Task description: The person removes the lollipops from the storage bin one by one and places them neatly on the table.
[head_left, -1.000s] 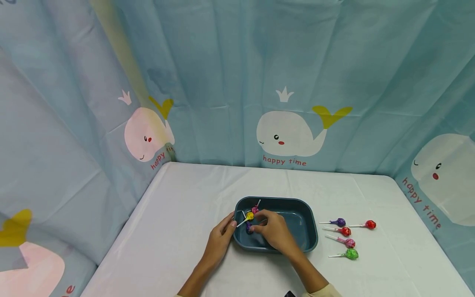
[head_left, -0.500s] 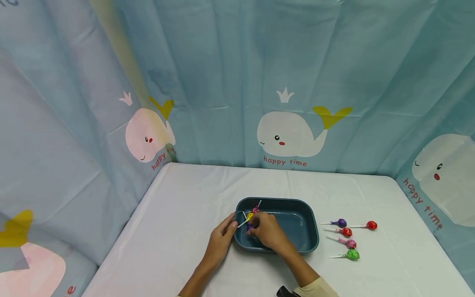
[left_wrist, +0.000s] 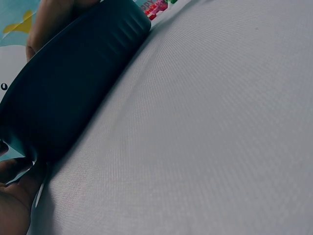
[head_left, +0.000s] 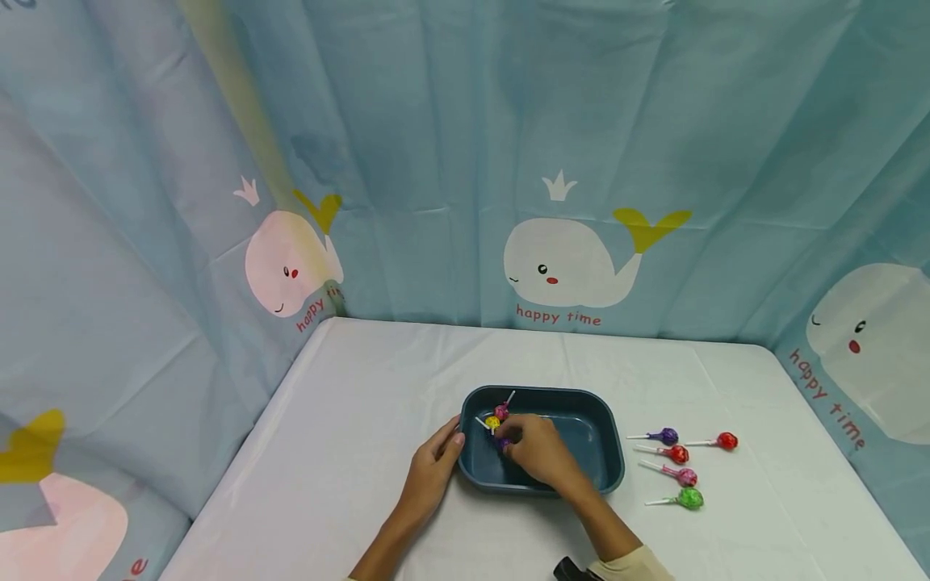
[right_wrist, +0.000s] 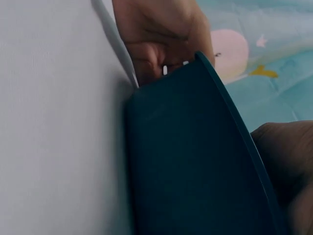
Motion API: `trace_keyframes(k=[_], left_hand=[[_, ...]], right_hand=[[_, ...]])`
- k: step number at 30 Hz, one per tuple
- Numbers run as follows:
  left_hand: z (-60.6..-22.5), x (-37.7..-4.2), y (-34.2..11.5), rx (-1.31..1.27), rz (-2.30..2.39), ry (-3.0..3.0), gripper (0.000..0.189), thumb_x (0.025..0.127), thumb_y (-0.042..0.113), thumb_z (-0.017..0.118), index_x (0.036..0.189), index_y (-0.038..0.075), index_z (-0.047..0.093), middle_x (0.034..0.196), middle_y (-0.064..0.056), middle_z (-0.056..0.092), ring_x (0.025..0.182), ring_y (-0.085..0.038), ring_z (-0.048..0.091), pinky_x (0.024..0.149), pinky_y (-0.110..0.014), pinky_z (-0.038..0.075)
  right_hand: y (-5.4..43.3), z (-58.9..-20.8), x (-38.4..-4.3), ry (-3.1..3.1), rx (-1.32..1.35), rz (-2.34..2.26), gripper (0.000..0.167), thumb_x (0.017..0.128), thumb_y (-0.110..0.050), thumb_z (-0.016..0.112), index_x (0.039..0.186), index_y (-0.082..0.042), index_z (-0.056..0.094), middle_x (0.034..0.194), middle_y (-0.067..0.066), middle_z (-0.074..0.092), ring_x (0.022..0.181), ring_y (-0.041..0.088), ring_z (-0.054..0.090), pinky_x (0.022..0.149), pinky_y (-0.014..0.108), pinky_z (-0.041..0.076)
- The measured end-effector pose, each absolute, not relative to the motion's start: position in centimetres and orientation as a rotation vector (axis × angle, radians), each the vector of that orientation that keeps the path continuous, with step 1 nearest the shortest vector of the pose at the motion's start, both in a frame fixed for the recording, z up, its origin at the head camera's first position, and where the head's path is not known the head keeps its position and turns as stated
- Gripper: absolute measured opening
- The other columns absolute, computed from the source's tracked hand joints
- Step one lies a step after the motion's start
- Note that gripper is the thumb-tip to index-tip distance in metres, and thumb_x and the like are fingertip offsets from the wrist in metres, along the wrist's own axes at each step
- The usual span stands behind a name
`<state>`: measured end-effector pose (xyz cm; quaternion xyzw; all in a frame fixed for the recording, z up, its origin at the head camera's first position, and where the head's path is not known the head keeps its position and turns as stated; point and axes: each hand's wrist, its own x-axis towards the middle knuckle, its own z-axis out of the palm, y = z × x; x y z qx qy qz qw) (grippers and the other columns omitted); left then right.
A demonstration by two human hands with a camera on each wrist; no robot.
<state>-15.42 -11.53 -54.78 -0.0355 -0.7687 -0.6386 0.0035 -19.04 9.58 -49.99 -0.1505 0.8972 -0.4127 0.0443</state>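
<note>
In the head view a dark teal plastic tray (head_left: 592,478) stands on the white table. My left hand (head_left: 430,468) holds its left end, the fingers and thumb against the wall; the left wrist view shows those fingers (left_wrist: 33,178) at the tray's lower corner. My right hand (head_left: 541,452) reaches inside and pinches a purple lollipop (head_left: 503,443), partly hidden by the fingertips. Its white stick appears to point up and left. A yellow lollipop (head_left: 492,422) lies against the fingertips, and behind it is a pink lollipop (head_left: 501,411). The tray's wall (right_wrist: 190,161) hides the contents in the right wrist view.
To the right of the tray lie a purple lollipop (head_left: 668,436), two red lollipops (head_left: 726,440), a pink lollipop (head_left: 686,477) and a green lollipop (head_left: 690,499). A blue curtain (head_left: 429,161) with whale prints borders the white table (head_left: 363,403) behind and at the sides.
The held purple lollipop has shifted slightly right inside the tray with my right hand. The yellow lollipop's stick no longer points to the lower left. My left hand stays in place.
</note>
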Motion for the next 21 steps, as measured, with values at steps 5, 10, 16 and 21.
trace_keyframes(k=[5, 10, 16, 21], left_hand=[[-54.7, -15.4, -11.5, -0.107, -2.016, -2.401, 0.051, 0.112, 0.034, 0.056, 0.157, 0.011, 0.052, 0.158, -0.009, 0.056, 0.150, -0.024, 0.049, 0.111, -0.008, 0.036], [-54.7, -15.4, -11.4, -0.102, -1.998, -2.412, 0.051, 0.112, 0.034, 0.056, 0.157, 0.011, 0.052, 0.158, -0.009, 0.056, 0.149, -0.024, 0.050, 0.117, -0.019, 0.040], [-54.6, -15.4, -11.4, -0.098, -1.973, -2.424, 0.052, 0.112, 0.035, 0.055, 0.157, 0.010, 0.052, 0.159, -0.007, 0.055, 0.150, -0.024, 0.048, 0.122, -0.041, 0.038], [-54.6, -15.4, -11.4, -0.097, -1.973, -2.427, 0.051, 0.112, 0.035, 0.055, 0.157, 0.010, 0.052, 0.159, -0.007, 0.054, 0.150, -0.023, 0.048, 0.123, -0.041, 0.038]], right_hand=[[10.4, -49.7, -18.8, 2.721, -0.386, -1.280, 0.014, 0.088, 0.000, 0.082, 0.094, -0.011, 0.079, 0.103, 0.004, 0.074, 0.089, 0.019, 0.062, 0.082, 0.043, 0.057], [11.1, -49.4, -18.3, 2.781, -0.323, -1.316, 0.016, 0.088, -0.002, 0.084, 0.093, -0.014, 0.076, 0.099, 0.000, 0.074, 0.084, 0.015, 0.060, 0.079, 0.037, 0.055], [12.2, -48.5, -17.8, 2.835, -0.232, -1.336, 0.016, 0.089, -0.006, 0.085, 0.102, -0.013, 0.078, 0.098, -0.002, 0.074, 0.082, 0.013, 0.063, 0.079, 0.037, 0.056], [13.3, -47.7, -17.3, 2.870, -0.197, -1.342, 0.018, 0.091, -0.007, 0.084, 0.108, -0.012, 0.080, 0.102, 0.000, 0.074, 0.088, 0.016, 0.066, 0.081, 0.037, 0.059]])
